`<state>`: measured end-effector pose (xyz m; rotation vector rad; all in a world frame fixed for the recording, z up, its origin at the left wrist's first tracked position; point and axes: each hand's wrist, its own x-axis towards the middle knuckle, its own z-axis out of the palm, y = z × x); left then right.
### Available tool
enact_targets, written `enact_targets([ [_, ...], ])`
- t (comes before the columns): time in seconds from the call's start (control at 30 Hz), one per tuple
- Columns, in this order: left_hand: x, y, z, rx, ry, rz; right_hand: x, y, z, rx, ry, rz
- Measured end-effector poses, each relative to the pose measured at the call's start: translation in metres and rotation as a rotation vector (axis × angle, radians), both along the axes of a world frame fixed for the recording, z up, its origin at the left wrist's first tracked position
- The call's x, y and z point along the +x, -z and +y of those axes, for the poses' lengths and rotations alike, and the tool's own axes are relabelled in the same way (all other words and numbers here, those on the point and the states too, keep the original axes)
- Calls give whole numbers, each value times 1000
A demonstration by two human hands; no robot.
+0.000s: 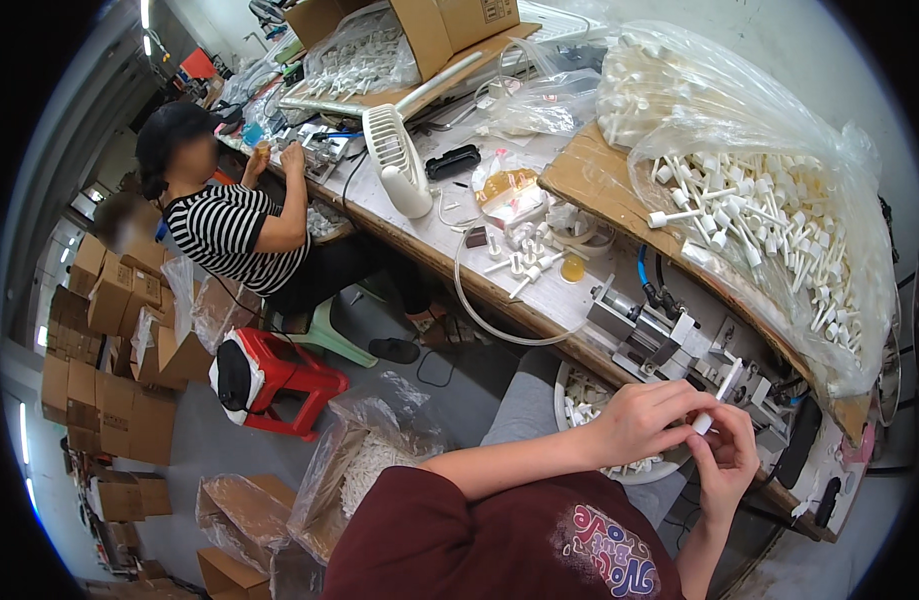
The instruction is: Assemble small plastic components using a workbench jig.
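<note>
Before the bench edge, my left hand (641, 422) and my right hand (729, 458) meet with fingertips pinched around a small white plastic cap (701, 424). My fingers cover part of it, so whether a stem is attached is hidden. Just beyond the hands is a metal bench fixture (651, 333) with cylinders and clamps. A white stick-like part (731, 380) stands at the fixture, close to my right fingers. Under my left forearm, a round white basin (561, 408) on my lap holds many small white pieces.
A large clear bag (739, 110) of white capped sticks lies on cardboard (604, 180) over the bench. A white fan (394, 160) and a yellow jar (572, 268) stand leftward. A person in stripes (241, 235) works farther along. A red stool (289, 380) and boxes (129, 410) occupy the floor.
</note>
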<state>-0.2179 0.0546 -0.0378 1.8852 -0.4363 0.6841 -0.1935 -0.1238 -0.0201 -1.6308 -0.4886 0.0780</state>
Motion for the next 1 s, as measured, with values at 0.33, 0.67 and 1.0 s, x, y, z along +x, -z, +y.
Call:
enact_targets([
  [0.33, 6, 5, 0, 26, 52, 22, 0, 10, -10, 109, 109, 134],
  [0.67, 35, 59, -19, 552, -57, -46, -2, 11, -28, -242, 303, -114],
  [1.0, 55, 48, -21, 695, -13, 80, -1, 13, -29, -297, 232, -156],
])
